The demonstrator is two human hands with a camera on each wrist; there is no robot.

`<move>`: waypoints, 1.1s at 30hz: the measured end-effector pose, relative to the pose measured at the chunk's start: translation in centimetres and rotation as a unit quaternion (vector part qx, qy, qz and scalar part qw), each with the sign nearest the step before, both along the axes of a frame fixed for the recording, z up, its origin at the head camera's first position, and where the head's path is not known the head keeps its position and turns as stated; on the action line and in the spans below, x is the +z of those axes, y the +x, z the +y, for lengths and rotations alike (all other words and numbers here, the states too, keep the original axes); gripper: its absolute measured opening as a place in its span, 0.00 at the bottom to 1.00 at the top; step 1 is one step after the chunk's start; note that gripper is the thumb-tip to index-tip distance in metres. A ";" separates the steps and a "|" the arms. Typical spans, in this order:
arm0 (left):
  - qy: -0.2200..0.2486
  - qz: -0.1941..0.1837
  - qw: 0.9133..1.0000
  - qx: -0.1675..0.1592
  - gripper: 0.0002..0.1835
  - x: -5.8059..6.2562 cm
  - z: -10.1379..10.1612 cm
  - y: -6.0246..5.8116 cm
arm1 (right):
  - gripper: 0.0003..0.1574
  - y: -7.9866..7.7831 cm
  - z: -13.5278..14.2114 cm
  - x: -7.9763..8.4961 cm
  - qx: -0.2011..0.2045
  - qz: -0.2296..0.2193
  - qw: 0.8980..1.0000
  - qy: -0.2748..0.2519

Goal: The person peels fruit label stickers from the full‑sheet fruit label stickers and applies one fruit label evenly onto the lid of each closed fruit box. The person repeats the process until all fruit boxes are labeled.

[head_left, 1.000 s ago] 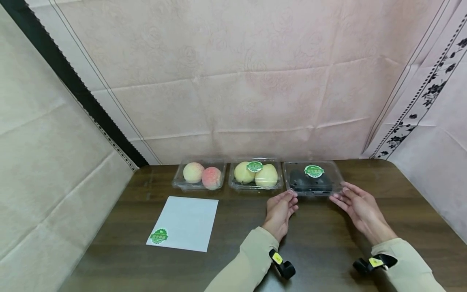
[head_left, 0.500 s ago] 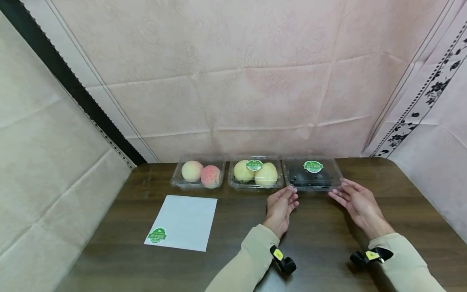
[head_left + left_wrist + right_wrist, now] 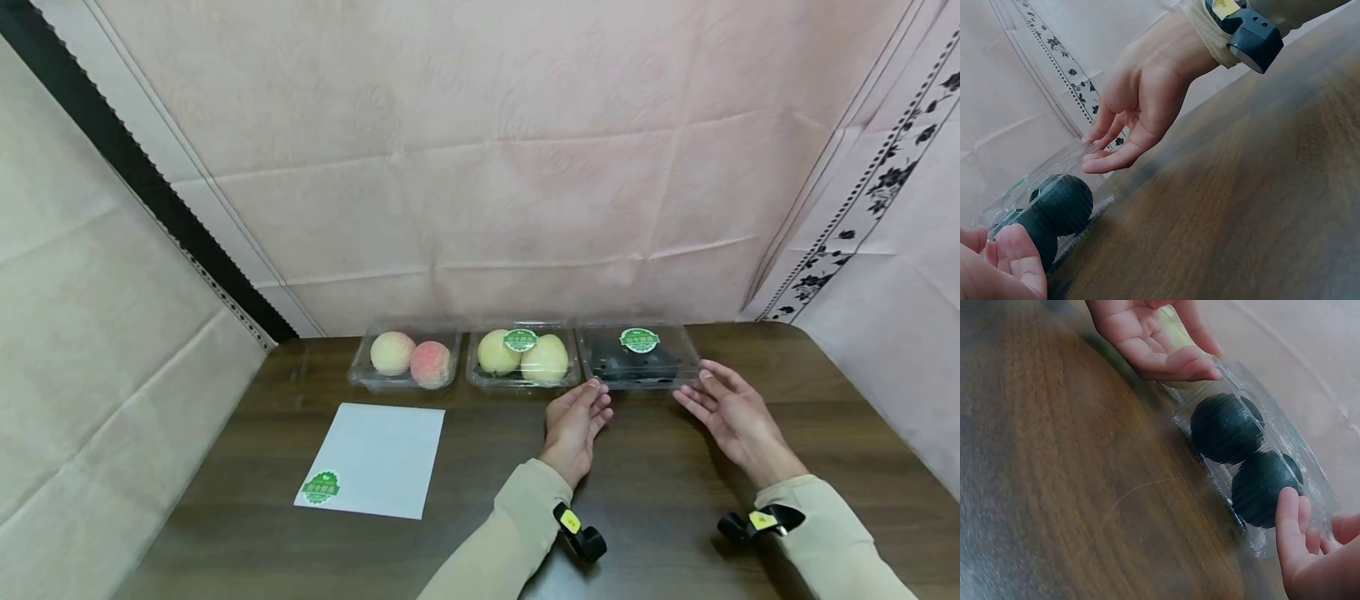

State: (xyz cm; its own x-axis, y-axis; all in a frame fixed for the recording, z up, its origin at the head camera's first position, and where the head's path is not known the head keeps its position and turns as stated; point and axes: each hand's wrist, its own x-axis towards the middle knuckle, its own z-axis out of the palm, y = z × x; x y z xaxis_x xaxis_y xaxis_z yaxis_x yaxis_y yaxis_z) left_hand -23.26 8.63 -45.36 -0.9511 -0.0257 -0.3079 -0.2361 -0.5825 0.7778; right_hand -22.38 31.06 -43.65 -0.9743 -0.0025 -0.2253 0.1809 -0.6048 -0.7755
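Observation:
A clear plastic fruit box (image 3: 639, 371) with two dark round fruits (image 3: 1227, 428) and a green-and-white sticker (image 3: 640, 340) on its lid stands at the right end of a row. My left hand (image 3: 573, 429) pinches its front left corner between thumb and fingers. At the front right corner my right hand (image 3: 738, 425) holds the lid's edge, thumb above and fingers below. Both hands show at the box in the left wrist view, my right hand (image 3: 1154, 94) farther off. Beside it stands a box (image 3: 523, 377) with two pale yellow-green fruits and a similar sticker.
Leftmost in the row is a clear box (image 3: 405, 379) with two peaches (image 3: 430, 364) and no visible sticker. A white sheet (image 3: 375, 458) with one green sticker (image 3: 321, 487) lies on the wooden table (image 3: 645, 517). A cloth backdrop (image 3: 480, 200) rises behind the boxes.
The right-hand box has shifted slightly back, its front edge now closer in line with the other boxes. Both hands have moved a little with it, keeping their hold.

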 end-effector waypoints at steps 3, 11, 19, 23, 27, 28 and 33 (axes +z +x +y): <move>0.014 0.004 1.000 0.001 0.06 -0.1 -0.2 0.0 | 0.12 -0.1 -0.1 -0.2 0.004 0.001 1.000 0.002; 0.036 0.028 0.999 -0.028 0.11 -0.3 -0.9 0.2 | 0.11 0.0 0.1 -0.4 0.013 0.000 1.000 -0.001; 0.001 0.007 0.997 -0.075 0.15 1.2 -2.5 1.8 | 0.46 1.1 -0.8 0.7 -0.009 0.009 0.975 0.221; -0.039 -0.001 0.993 -0.112 0.16 2.6 -3.9 3.0 | 0.53 1.9 -2.1 1.8 -0.057 0.003 0.910 0.410; -0.059 0.013 0.989 -0.133 0.16 3.8 -5.4 3.9 | 0.47 3.0 -3.7 2.8 -0.116 0.026 0.844 0.523; -0.064 0.019 0.988 -0.139 0.16 4.0 -5.7 4.1 | 0.46 3.3 -4.1 3.0 -0.127 0.039 0.832 0.539; -0.119 0.065 0.977 -0.164 0.15 5.4 -7.6 5.1 | 0.41 4.8 -6.1 3.9 -0.147 0.114 0.795 0.578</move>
